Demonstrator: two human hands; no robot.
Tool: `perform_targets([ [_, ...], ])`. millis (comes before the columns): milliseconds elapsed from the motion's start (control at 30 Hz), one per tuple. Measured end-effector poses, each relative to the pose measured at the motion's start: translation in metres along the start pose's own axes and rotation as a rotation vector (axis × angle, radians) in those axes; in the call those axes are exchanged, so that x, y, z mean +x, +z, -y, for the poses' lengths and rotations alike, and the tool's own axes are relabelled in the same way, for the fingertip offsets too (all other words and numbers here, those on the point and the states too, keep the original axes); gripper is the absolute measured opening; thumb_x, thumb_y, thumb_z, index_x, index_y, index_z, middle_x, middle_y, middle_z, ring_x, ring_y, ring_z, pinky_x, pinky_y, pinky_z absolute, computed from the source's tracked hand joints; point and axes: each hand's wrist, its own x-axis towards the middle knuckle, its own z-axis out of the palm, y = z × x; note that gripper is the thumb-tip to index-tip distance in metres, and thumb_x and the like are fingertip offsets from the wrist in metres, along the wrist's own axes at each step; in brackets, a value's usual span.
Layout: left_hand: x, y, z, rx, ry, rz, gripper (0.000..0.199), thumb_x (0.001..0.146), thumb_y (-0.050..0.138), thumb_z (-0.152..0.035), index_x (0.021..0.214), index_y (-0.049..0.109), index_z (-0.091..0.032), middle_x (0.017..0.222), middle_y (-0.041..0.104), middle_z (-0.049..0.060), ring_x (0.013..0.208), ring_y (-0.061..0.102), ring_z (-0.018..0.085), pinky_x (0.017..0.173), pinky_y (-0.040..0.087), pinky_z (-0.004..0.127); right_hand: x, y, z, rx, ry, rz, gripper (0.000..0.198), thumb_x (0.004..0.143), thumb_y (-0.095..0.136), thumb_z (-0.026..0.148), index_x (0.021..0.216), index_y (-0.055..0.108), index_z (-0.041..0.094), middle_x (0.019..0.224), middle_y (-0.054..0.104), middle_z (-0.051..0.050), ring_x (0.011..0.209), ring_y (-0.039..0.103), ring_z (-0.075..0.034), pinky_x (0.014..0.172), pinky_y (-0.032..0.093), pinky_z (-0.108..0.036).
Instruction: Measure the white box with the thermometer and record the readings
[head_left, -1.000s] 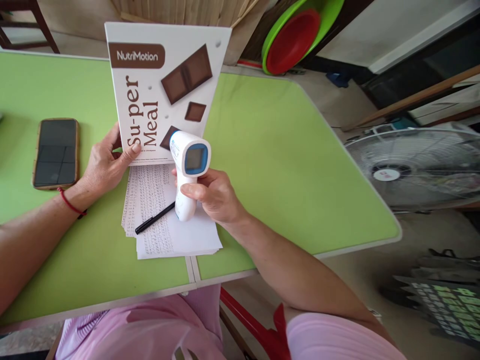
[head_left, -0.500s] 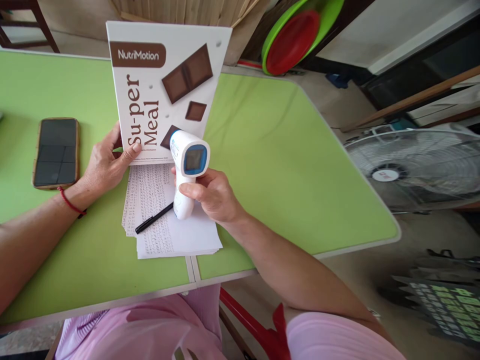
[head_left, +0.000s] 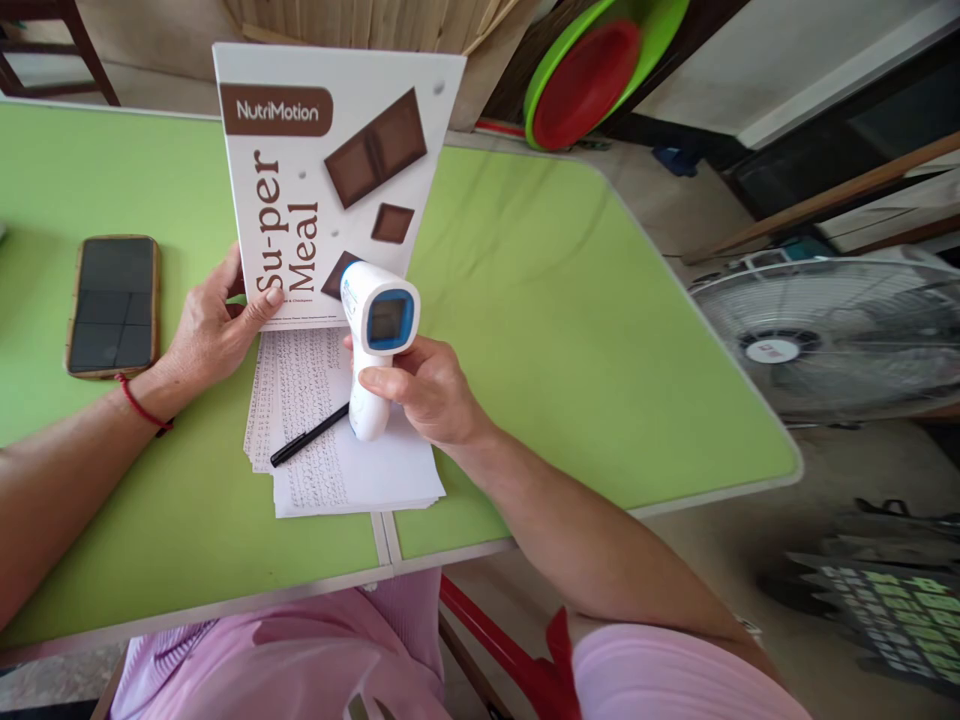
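Observation:
My left hand (head_left: 221,320) grips the lower left corner of a white box (head_left: 300,190) printed "NutriMotion Su-per Meal", thumb on its front face. The box stands tilted up, facing me. In my right hand (head_left: 427,385) is a white infrared thermometer (head_left: 369,395) with a blue-rimmed screen, its fingers wrapped round the handle. The thermometer's head points at the lower part of the box and covers some of its print. Whether the two touch I cannot tell. Beneath them lie handwritten sheets of paper (head_left: 390,480), with a black pen (head_left: 309,436) across them.
A phone in a brown case (head_left: 112,305) lies on the green table (head_left: 562,350) left of the box. Beyond the table's right edge is a standing fan (head_left: 825,340). Green and red basins (head_left: 589,85) lean at the back. A red stool (head_left: 517,650) shows below the front edge.

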Motion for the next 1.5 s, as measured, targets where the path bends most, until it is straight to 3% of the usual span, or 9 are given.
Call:
perform_targets([
  [333,0.000,0.000,0.000,-0.004,-0.022,-0.001,0.054,0.090,0.059,-0.063,0.121,0.058,-0.019,0.115,0.068,0.010,0.101,0.067,0.028,0.066,0.060,0.031,0.001,-0.002,-0.003,-0.014,-0.035,0.004,0.023,0.062,0.075,0.038,0.066,0.059,0.022,0.064,0.053,0.002,0.061,0.047,-0.012,0.054,0.041,-0.028],
  [600,0.001,0.000,0.000,-0.017,-0.030,-0.001,0.057,0.088,0.060,-0.065,0.119,0.056,-0.018,0.119,0.067,0.011,0.106,0.067,0.028,0.072,0.062,0.031,0.000,-0.004,-0.001,0.035,-0.050,0.051,0.041,0.062,0.078,0.059,0.070,0.063,0.022,0.066,0.058,0.002,0.059,0.051,-0.012,0.053,0.045,-0.028],
  [767,0.000,-0.001,-0.002,-0.043,-0.042,-0.003,0.056,0.086,0.062,-0.066,0.120,0.055,-0.021,0.123,0.066,0.010,0.110,0.066,0.028,0.076,0.064,0.033,0.000,-0.008,0.000,0.043,-0.044,0.021,0.044,0.062,0.078,0.063,0.071,0.065,0.022,0.067,0.061,0.000,0.060,0.053,-0.013,0.053,0.047,-0.029],
  [1033,0.000,-0.001,0.000,-0.080,-0.049,-0.001,0.056,0.084,0.065,-0.066,0.120,0.054,-0.024,0.121,0.066,0.011,0.110,0.066,0.030,0.087,0.061,0.043,-0.001,-0.010,0.005,0.012,-0.063,0.010,0.046,0.060,0.077,0.065,0.069,0.064,0.022,0.066,0.061,0.000,0.060,0.054,-0.014,0.054,0.048,-0.031],
  [1167,-0.001,0.001,0.006,-0.119,-0.054,-0.037,0.067,0.081,0.068,-0.067,0.129,0.045,-0.026,0.122,0.065,0.012,0.110,0.066,0.031,0.083,0.061,0.043,-0.002,-0.030,0.017,-0.132,-0.161,-0.085,0.038,0.062,0.077,0.057,0.068,0.062,0.023,0.069,0.062,-0.002,0.069,0.059,-0.019,0.062,0.052,-0.037],
  [1300,-0.002,0.000,0.014,-0.154,-0.066,-0.076,0.077,0.080,0.072,-0.064,0.136,0.034,-0.028,0.124,0.064,0.011,0.109,0.066,0.028,0.085,0.060,0.042,-0.002,-0.065,0.033,-0.302,-0.229,-0.111,0.023,0.061,0.077,0.036,0.079,0.066,0.025,0.079,0.067,-0.001,0.074,0.061,-0.018,0.070,0.052,-0.036],
  [1400,-0.001,-0.003,0.020,-0.203,-0.016,-0.095,0.074,0.081,0.076,-0.056,0.134,0.033,-0.029,0.126,0.062,0.007,0.111,0.063,0.026,0.089,0.057,0.041,0.000,-0.087,0.038,-0.437,-0.182,-0.105,0.030,0.059,0.074,0.027,0.089,0.069,0.024,0.088,0.071,-0.002,0.076,0.064,-0.018,0.072,0.053,-0.035],
  [1500,0.002,-0.005,0.023,-0.207,0.022,-0.096,0.071,0.081,0.077,-0.055,0.131,0.034,-0.029,0.127,0.060,0.002,0.113,0.060,0.024,0.091,0.055,0.040,0.007,-0.100,0.032,-0.625,-0.062,-0.107,0.027,0.061,0.073,0.026,0.087,0.072,0.021,0.083,0.072,-0.003,0.070,0.064,-0.018,0.064,0.053,-0.034],
])
